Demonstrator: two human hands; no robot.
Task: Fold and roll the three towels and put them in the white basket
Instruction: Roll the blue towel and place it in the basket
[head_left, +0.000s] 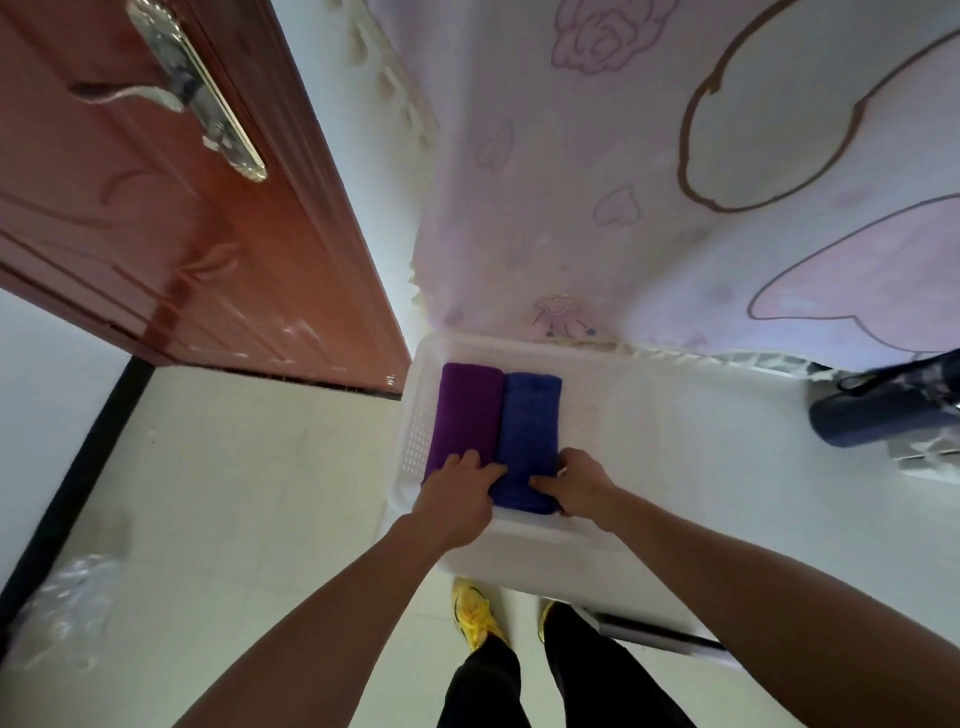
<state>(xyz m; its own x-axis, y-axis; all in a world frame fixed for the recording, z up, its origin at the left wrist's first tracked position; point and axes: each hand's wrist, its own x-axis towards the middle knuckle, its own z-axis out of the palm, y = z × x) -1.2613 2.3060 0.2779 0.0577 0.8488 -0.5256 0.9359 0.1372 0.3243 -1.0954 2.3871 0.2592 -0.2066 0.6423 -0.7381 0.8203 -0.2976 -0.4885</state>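
Note:
A white basket (415, 441) with perforated walls sits on the floor below me. Inside it lie two rolled towels side by side: a purple towel (465, 410) on the left and a blue towel (530, 421) to its right. My left hand (460, 493) rests across the near end of the purple towel, fingertips touching the blue towel's left edge. My right hand (576, 486) grips the near right end of the blue towel. A third towel is not visible.
A red-brown door (208, 249) with a metal handle (192, 88) stands open at the left. A pink patterned cloth (675, 182) hangs behind the basket. A dark bag (883, 410) lies at the right. My yellow shoes (475, 613) stand close to the basket.

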